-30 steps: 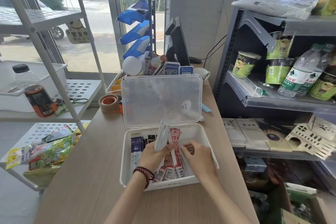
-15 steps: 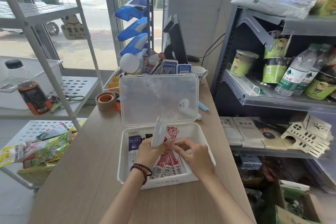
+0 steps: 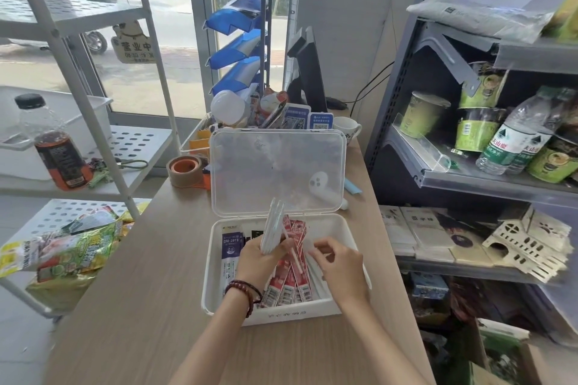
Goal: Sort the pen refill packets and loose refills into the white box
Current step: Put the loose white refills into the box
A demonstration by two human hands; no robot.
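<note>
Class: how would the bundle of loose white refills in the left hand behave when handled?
The loose refills stand straight in the left hand, so probably stiff and light. Slim and smooth-looking, they may fan out, slip or roll if that grip loosens.

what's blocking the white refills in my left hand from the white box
Nothing visible: the clear plastic lid is tipped open behind, and the left hand holds the bundle of thin white refills over the white plastic box. Flat red packets lie beneath.
</note>
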